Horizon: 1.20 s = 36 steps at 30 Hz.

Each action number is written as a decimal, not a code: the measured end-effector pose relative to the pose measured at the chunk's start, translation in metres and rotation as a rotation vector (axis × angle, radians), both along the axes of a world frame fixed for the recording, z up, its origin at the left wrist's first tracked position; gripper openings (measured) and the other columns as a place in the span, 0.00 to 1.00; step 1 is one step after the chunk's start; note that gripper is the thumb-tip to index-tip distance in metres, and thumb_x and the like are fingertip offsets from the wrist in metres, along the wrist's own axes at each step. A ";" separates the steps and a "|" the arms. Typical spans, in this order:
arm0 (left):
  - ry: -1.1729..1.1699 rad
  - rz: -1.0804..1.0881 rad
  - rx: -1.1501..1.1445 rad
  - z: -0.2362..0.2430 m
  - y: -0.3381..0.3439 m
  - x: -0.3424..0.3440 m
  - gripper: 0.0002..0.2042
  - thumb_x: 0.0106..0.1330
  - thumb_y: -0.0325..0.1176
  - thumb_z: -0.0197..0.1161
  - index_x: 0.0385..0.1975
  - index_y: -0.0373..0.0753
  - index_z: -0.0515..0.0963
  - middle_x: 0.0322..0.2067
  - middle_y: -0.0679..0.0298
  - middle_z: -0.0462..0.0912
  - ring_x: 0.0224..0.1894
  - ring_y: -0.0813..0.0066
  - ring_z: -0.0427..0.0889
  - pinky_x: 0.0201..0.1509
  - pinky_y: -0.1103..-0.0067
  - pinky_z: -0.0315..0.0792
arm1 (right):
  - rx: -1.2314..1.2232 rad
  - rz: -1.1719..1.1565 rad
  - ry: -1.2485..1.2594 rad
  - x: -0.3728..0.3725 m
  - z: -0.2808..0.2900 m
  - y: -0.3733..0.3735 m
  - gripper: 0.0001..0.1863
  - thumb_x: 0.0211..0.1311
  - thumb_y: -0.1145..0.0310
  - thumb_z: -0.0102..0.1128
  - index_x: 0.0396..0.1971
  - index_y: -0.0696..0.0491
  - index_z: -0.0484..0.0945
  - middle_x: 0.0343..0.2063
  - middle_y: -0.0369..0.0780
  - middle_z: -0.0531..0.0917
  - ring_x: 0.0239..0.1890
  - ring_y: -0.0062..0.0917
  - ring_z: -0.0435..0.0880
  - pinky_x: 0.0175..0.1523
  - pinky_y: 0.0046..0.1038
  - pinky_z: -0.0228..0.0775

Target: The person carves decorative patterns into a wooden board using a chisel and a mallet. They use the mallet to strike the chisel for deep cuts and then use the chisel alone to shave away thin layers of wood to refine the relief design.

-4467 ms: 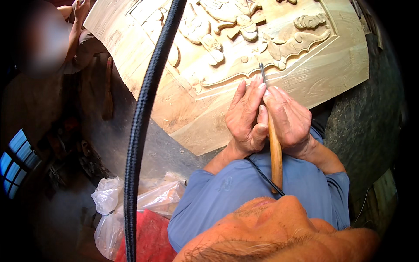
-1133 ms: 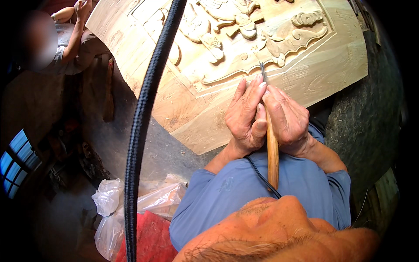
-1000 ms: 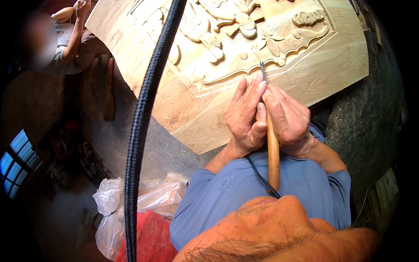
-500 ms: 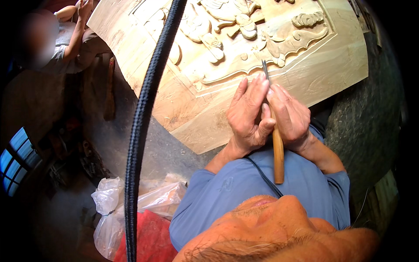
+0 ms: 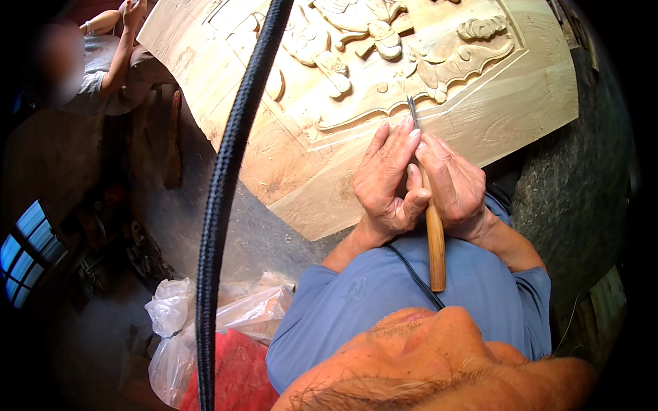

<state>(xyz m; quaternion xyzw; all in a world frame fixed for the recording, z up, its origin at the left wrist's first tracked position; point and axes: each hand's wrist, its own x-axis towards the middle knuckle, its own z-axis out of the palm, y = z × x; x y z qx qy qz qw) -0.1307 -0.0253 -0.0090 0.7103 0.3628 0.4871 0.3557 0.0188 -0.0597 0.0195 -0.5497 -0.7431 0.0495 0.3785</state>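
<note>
A wood carving chisel [image 5: 436,250] slants across the middle, its long wooden handle pointing back toward my chest and its thin dark blade resting on the carved wooden panel [image 5: 329,178]. My right hand [image 5: 451,179] is closed around the upper handle. Close beside it, my left hand [image 5: 385,181] steadies the chisel, fingertips pressed by the blade and thumb against the handle. The blade tip meets the panel just below the wavy raised border [image 5: 370,114] of the relief. Both palms partly hide the place where blade joins handle.
A black braided cable [image 5: 233,151] crosses the view left of my hands. Clear plastic bags [image 5: 171,342] and a red sack [image 5: 236,370] lie at lower left. Another person [image 5: 103,68] sits beyond the panel's far-left corner. Dark clutter stands at the left.
Both hands and the chisel have shifted very slightly left, and the handle's end sits a little nearer my body. The grip looks the same.
</note>
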 end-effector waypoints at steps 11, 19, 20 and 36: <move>0.022 0.002 -0.027 0.001 -0.001 -0.002 0.24 0.78 0.40 0.59 0.60 0.23 0.84 0.59 0.34 0.88 0.68 0.43 0.87 0.80 0.52 0.69 | -0.017 -0.008 0.030 -0.001 0.002 -0.001 0.18 0.71 0.68 0.68 0.49 0.70 0.83 0.43 0.59 0.89 0.46 0.52 0.95 0.56 0.44 0.91; 0.027 0.004 -0.031 0.002 -0.001 -0.001 0.25 0.79 0.42 0.59 0.59 0.23 0.85 0.59 0.35 0.88 0.68 0.44 0.87 0.80 0.52 0.69 | -0.025 -0.016 0.043 -0.001 0.002 -0.002 0.18 0.70 0.68 0.70 0.49 0.70 0.83 0.43 0.59 0.89 0.46 0.53 0.94 0.55 0.44 0.91; 0.025 0.005 -0.030 0.002 -0.001 -0.001 0.25 0.80 0.43 0.59 0.59 0.23 0.85 0.59 0.35 0.88 0.68 0.44 0.87 0.80 0.52 0.69 | -0.024 -0.017 0.040 -0.002 0.002 -0.002 0.18 0.70 0.69 0.70 0.49 0.69 0.83 0.43 0.59 0.89 0.46 0.53 0.94 0.55 0.44 0.91; 0.009 0.017 -0.038 0.000 -0.002 -0.001 0.28 0.82 0.47 0.58 0.60 0.23 0.85 0.60 0.35 0.88 0.68 0.43 0.87 0.79 0.52 0.69 | -0.008 0.006 0.025 -0.001 0.000 0.000 0.18 0.70 0.68 0.69 0.50 0.69 0.83 0.44 0.60 0.89 0.46 0.53 0.94 0.53 0.44 0.91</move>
